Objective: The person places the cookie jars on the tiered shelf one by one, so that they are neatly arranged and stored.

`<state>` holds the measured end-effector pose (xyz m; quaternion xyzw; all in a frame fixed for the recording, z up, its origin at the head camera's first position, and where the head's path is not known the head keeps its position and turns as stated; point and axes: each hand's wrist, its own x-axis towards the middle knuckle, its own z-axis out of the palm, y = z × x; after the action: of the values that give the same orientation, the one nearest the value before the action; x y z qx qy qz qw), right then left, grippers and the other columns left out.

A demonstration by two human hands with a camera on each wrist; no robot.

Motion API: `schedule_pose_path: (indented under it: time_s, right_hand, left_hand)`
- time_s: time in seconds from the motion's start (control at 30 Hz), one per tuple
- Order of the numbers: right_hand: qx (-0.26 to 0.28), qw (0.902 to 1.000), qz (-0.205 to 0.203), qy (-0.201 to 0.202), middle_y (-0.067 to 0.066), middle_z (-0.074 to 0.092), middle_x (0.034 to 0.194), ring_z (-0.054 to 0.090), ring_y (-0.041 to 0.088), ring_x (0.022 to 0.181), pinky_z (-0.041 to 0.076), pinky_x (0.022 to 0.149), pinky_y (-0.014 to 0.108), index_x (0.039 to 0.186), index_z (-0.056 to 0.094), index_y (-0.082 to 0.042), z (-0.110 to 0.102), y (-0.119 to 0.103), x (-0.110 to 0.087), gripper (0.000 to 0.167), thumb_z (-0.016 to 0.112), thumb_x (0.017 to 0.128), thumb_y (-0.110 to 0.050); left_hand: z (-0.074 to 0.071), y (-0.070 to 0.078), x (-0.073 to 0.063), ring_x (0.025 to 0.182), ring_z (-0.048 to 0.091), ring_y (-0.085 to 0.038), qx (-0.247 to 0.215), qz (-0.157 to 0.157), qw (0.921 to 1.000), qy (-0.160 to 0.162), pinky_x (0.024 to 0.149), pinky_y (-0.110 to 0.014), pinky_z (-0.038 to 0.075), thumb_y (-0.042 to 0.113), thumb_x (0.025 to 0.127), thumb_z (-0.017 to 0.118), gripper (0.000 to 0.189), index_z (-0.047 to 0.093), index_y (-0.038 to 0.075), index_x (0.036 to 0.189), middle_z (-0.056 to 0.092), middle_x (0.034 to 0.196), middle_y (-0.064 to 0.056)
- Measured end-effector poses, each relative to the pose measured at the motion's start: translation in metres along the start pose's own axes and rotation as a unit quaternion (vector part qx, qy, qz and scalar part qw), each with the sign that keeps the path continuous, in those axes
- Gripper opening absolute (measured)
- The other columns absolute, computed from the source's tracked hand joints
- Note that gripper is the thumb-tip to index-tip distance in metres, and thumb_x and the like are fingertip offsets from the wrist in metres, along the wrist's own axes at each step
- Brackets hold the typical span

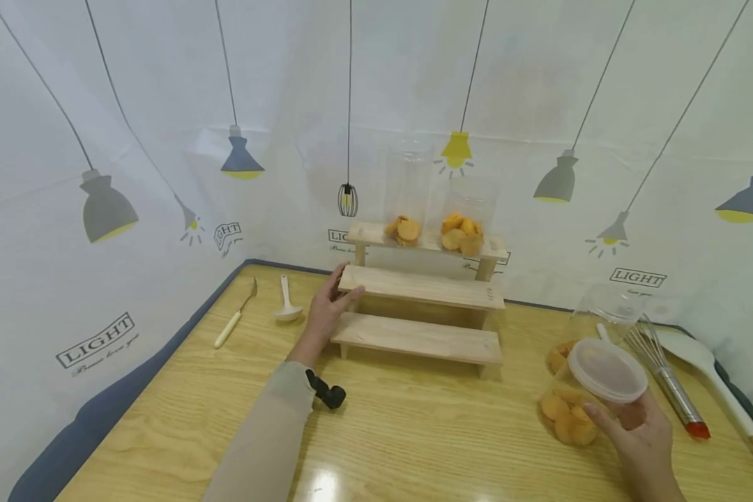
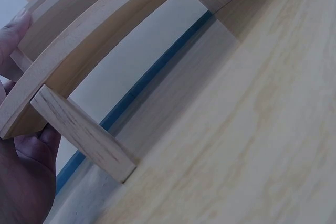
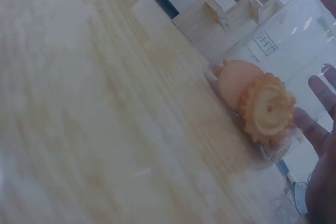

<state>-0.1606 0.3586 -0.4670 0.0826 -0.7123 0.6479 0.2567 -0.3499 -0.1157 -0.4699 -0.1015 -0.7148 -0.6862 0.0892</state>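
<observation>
My left hand [image 1: 328,312] grips the left end of a three-step wooden stand [image 1: 420,287], its thumb on the middle step. In the left wrist view the stand's front leg [image 2: 84,135] meets the table beside that hand [image 2: 26,182]. At the right, my right hand [image 1: 643,436] holds a clear plastic jar [image 1: 558,390] with a whitish lid and orange-yellow cookies in the bottom. The right wrist view shows round, scalloped cookies [image 3: 268,108] through the jar's wall, with fingers [image 3: 312,127] around it. Another clear jar [image 1: 602,310] with cookies stands just behind.
Two clear cookie jars, one tall [image 1: 406,188] and one shorter [image 1: 467,216], stand on the top step. Left of the stand lie a cream-handled utensil [image 1: 229,329] and a small white ladle [image 1: 287,307]. A whisk [image 1: 668,376] and a white spatula [image 1: 696,352] lie far right.
</observation>
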Motion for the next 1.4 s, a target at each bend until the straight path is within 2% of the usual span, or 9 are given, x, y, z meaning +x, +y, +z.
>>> schedule_pose_path:
  time_s: [0.13,0.4,0.53,0.67,0.8,0.9,1.17,1.37,1.4]
  right_hand:
    - [0.006,1.0,0.0,0.001,0.012,0.058,0.131,0.062,0.013,0.115,0.05,0.093,0.018,0.14,0.045,0.013,0.002,0.0,0.001,0.071,0.066,0.075,0.031]
    - [0.035,0.9991,-0.022,-0.005,0.018,0.057,0.132,0.061,0.017,0.118,0.049,0.097,0.019,0.14,0.043,0.016,0.005,0.0,0.002,0.074,0.066,0.072,0.034]
    - [0.031,0.9995,-0.007,0.005,0.017,0.057,0.135,0.059,0.017,0.123,0.045,0.101,0.019,0.139,0.045,0.015,0.008,-0.003,0.003,0.072,0.066,0.072,0.033]
    - [0.004,0.9997,0.017,0.02,0.013,0.057,0.135,0.057,0.014,0.125,0.043,0.102,0.017,0.139,0.047,0.013,0.011,-0.007,0.002,0.072,0.068,0.073,0.031]
    - [0.012,0.9997,-0.014,0.018,0.014,0.057,0.133,0.058,0.015,0.123,0.044,0.101,0.018,0.139,0.046,0.014,0.012,-0.004,0.001,0.075,0.067,0.069,0.034]
    - [0.051,0.9973,-0.053,0.009,0.017,0.056,0.133,0.059,0.018,0.122,0.046,0.1,0.021,0.139,0.043,0.018,0.012,-0.002,0.001,0.077,0.064,0.068,0.038]
    - [0.134,0.9839,-0.118,-0.007,0.022,0.054,0.133,0.059,0.023,0.121,0.05,0.098,0.026,0.138,0.038,0.023,0.014,-0.009,0.008,0.076,0.063,0.068,0.038]
    - [0.07,0.9922,-0.103,0.006,0.015,0.057,0.13,0.062,0.017,0.117,0.053,0.09,0.021,0.141,0.044,0.015,0.02,-0.034,0.021,0.076,0.065,0.07,0.035]
    - [0.068,0.9917,-0.11,0.001,0.017,0.057,0.131,0.062,0.018,0.118,0.053,0.09,0.02,0.141,0.044,0.015,0.022,-0.037,0.025,0.077,0.065,0.07,0.035]
  left_hand:
    - [-0.002,0.0,0.0,0.141,0.041,-0.029,0.003,-0.004,1.0,0.001,0.114,-0.047,0.036,0.039,0.092,0.075,0.083,0.032,0.02,0.16,0.028,0.164,-0.004]
    - [-0.006,0.003,0.001,0.134,0.049,-0.028,-0.002,-0.012,0.9999,0.002,0.111,-0.047,0.039,0.043,0.09,0.076,0.084,0.033,0.022,0.159,0.035,0.161,-0.003]
    - [-0.007,0.004,0.001,0.13,0.053,-0.028,-0.012,-0.017,0.9998,-0.001,0.109,-0.047,0.041,0.04,0.091,0.076,0.083,0.033,0.025,0.159,0.042,0.157,-0.003]
    - [-0.009,0.003,0.0,0.136,0.047,-0.028,-0.005,-0.014,0.9999,-0.001,0.112,-0.046,0.038,0.043,0.09,0.076,0.084,0.032,0.024,0.159,0.035,0.161,-0.002]
    - [-0.009,0.001,-0.002,0.14,0.042,-0.029,0.009,-0.016,0.9998,0.0,0.114,-0.046,0.036,0.046,0.089,0.075,0.086,0.032,0.024,0.16,0.026,0.164,-0.002]
    - [-0.009,0.001,-0.003,0.138,0.044,-0.03,0.009,-0.018,0.9998,0.002,0.113,-0.046,0.036,0.045,0.09,0.076,0.085,0.032,0.024,0.159,0.026,0.164,-0.002]
    - [-0.006,-0.001,-0.001,0.144,0.037,-0.028,0.008,-0.006,1.0,-0.001,0.115,-0.044,0.035,0.042,0.09,0.076,0.083,0.033,0.024,0.159,0.028,0.163,-0.004]
    - [-0.002,-0.001,0.0,0.141,0.041,-0.027,-0.006,0.003,1.0,-0.001,0.114,-0.045,0.036,0.041,0.09,0.076,0.085,0.033,0.02,0.159,0.031,0.163,-0.004]
    - [-0.002,-0.001,0.0,0.141,0.041,-0.027,-0.008,0.003,1.0,-0.001,0.113,-0.045,0.036,0.041,0.09,0.076,0.085,0.032,0.02,0.159,0.031,0.163,-0.003]
